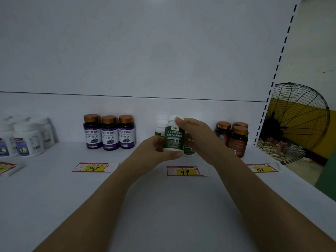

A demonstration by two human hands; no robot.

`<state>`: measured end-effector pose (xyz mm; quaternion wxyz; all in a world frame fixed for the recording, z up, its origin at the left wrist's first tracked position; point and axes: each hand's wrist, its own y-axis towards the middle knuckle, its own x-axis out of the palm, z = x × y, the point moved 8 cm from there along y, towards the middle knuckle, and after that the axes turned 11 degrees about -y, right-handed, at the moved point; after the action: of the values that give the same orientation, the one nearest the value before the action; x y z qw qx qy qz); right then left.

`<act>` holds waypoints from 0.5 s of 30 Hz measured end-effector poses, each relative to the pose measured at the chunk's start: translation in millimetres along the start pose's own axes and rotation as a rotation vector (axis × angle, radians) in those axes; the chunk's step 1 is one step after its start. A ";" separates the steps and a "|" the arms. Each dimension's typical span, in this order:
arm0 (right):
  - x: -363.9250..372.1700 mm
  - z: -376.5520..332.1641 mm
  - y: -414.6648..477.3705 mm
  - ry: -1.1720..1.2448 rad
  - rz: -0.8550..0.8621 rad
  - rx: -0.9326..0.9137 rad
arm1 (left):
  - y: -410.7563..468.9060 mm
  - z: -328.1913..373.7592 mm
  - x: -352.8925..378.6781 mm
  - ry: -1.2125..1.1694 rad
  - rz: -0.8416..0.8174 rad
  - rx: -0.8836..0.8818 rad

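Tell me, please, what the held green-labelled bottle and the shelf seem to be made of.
Green-labelled bottle: likely white plastic, opaque and smooth at cap and base, under a printed label of paper or film. Shelf: probably painted metal, judging by its flat matte white surface.

Seen from my remote console, a shop: purple-labelled bottles point(109, 132), green-labelled bottles point(189, 150) and brown bottles point(236, 140) grouped on a white display shelf point(163, 206), each group behind a handwritten price tag point(183, 171).
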<state>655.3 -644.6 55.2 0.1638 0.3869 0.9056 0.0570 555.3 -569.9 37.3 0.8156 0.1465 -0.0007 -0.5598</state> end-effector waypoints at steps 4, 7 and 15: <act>-0.5 1.3 0.5 -0.024 0.002 0.015 | 1.1 -5.0 0.0 0.002 -0.015 -0.031; -0.2 -0.1 -1.4 -0.043 0.003 0.015 | 1.4 -5.7 -0.8 0.016 -0.011 -0.021; 20.1 -44.8 -20.1 -0.200 -0.132 -0.354 | 3.4 6.6 -37.5 0.008 0.263 0.236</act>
<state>613.3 -643.0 87.6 0.3217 0.2959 0.8840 0.1658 543.3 -536.0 50.5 0.8590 0.2421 -0.0821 -0.4436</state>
